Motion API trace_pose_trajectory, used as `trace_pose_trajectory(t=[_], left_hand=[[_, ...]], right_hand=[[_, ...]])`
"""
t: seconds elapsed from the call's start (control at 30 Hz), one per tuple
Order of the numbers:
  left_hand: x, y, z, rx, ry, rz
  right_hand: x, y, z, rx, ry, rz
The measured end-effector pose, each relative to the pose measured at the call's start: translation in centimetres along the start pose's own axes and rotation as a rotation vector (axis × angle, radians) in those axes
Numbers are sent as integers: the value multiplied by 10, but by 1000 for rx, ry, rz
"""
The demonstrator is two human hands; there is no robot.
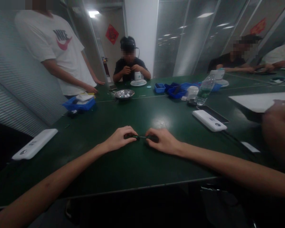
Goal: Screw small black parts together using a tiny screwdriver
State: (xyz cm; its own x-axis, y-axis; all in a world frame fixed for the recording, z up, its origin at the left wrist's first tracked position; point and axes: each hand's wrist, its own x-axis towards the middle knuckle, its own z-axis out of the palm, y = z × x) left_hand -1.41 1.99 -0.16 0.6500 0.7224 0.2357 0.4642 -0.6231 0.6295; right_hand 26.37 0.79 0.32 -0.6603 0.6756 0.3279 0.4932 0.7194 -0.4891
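Note:
Over the green table (114,167), my right hand (165,141) is closed around the dark handle of what looks like a small screwdriver (143,137). Its thin metal shaft points left toward my other hand. Thumb and fingers of my left hand (120,137) pinch a small dark part (137,138), and the shaft's tip meets it or ends right beside it. The part's kind is too dark and small to make out. Both hands are close together near the table's middle, with the fingers hiding most of what they grip.
A white power bank (210,120) lies right beside a dark phone (213,113); another white device (35,144) is at left. Further back are a bottle (205,90), blue trays (79,104) and a metal bowl (124,94). Co-workers sit around; one person (54,47) stands left.

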Motion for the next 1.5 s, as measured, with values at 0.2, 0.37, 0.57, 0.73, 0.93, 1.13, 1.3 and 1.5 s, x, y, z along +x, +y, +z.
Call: trace_pose_trajectory(t=[0.2, 0.37, 0.57, 0.73, 0.93, 1.13, 1.3, 1.5], left_hand=[[1, 6, 1, -12, -40, 78], [2, 7, 3, 5, -73, 129], [1, 1, 6, -16, -45, 32], [0, 0, 3, -35, -8, -45], [-2, 5, 1, 89, 44, 37], [-1, -2, -7, 219, -17, 99], [-18, -52, -50, 355, 92, -126], [-34, -82, -60, 377, 188, -254]], right_hand=[[1, -1, 0, -4, -49, -60], [2, 2, 5, -13, -98, -113], [3, 4, 9, -28, -6, -66], [2, 4, 5, -61, 35, 47], [2, 2, 1, -70, 63, 126], [3, 0, -2, -46, 67, 147], [-1, 1, -3, -31, 28, 130], [-4, 5, 1, -86, -20, 101]])
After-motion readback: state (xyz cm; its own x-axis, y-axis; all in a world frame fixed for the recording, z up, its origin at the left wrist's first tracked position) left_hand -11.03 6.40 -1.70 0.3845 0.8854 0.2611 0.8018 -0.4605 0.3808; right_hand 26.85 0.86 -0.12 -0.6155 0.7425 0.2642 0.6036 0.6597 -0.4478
